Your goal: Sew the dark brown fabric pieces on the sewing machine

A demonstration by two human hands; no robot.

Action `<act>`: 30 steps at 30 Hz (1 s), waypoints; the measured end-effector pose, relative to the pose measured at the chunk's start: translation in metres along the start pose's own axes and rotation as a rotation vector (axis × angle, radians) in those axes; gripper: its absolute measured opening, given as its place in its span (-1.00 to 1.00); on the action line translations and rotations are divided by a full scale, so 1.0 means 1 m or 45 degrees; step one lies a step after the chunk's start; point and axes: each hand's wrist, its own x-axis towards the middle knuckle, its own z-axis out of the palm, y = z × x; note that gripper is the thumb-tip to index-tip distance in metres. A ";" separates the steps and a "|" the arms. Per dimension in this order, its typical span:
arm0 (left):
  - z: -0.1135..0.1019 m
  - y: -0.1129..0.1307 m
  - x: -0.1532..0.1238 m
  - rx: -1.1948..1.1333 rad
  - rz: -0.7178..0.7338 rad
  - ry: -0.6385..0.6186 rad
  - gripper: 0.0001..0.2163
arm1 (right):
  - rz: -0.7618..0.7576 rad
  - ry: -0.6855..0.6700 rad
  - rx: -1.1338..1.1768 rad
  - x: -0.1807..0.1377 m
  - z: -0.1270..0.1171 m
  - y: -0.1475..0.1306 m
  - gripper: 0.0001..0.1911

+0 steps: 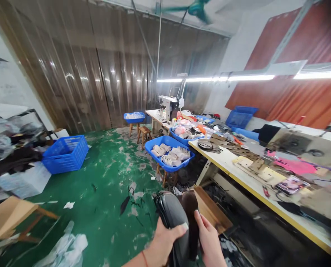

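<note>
At the bottom centre, my left hand point(164, 241) is closed round a stack of black shoe pieces point(173, 211), its thumb pressed across the smooth outer face. Several thin layers show along the stack's left edge. Right beside it, my right hand point(209, 237) grips a dark brown shoe piece point(191, 207) between thumb and fingers, held upright against the stack. Whether the brown piece is one layer or more, I cannot tell. Both hands are in the air, to the left of the long worktable point(223, 165).
A blue tub point(151, 155) of pale pieces rests on a wooden stool ahead. The worktable carries scraps, a phone point(290, 184) and a sewing machine point(168, 104) at its far end. A blue crate point(66, 154) and plastic bag point(68, 248) lie on the green floor at left.
</note>
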 end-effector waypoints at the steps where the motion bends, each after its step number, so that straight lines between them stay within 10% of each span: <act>1: 0.007 0.003 0.020 0.047 0.031 0.017 -0.35 | -0.022 -0.020 0.008 0.013 0.001 -0.004 -0.33; 13: 0.107 0.029 0.190 -0.002 -0.258 -0.203 -0.41 | -0.028 0.000 0.014 0.192 -0.018 -0.058 -0.33; 22: 0.171 0.044 0.281 0.168 -0.416 -0.508 -0.26 | 0.238 0.617 0.232 0.285 -0.068 -0.077 -0.12; 30: 0.213 0.059 0.379 0.187 -0.487 -0.622 -0.38 | -0.145 0.547 0.019 0.330 -0.028 -0.116 -0.14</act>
